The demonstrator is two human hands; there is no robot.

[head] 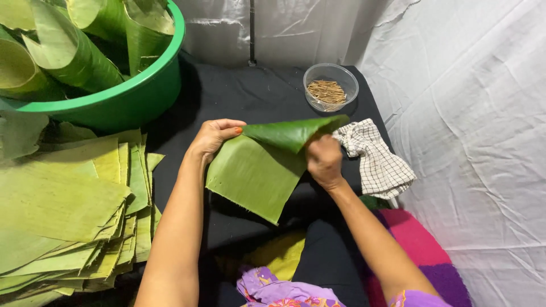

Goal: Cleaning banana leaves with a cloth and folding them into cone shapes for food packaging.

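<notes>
A: Report the position of the leaf piece.

B: The banana leaf piece (pixel 253 173) is held above the black worktop (pixel 239 91), centre of the scene. Its far edge is folded over, dark glossy side up, pointing right.

A: State of each grip?

B: The left hand (pixel 211 138) pinches the far left edge of the leaf, thumb on top. The right hand (pixel 324 161) is closed on the fold at the right side of the leaf.

A: Surrounding items?

B: A stack of cut leaves (pixel 68 210) lies at near left. A green basin (pixel 131 96) holding rolled leaves stands at far left. A clear bowl of small sticks (pixel 330 86) sits far right; a checked cloth (pixel 376 159) lies just right of the right hand.
</notes>
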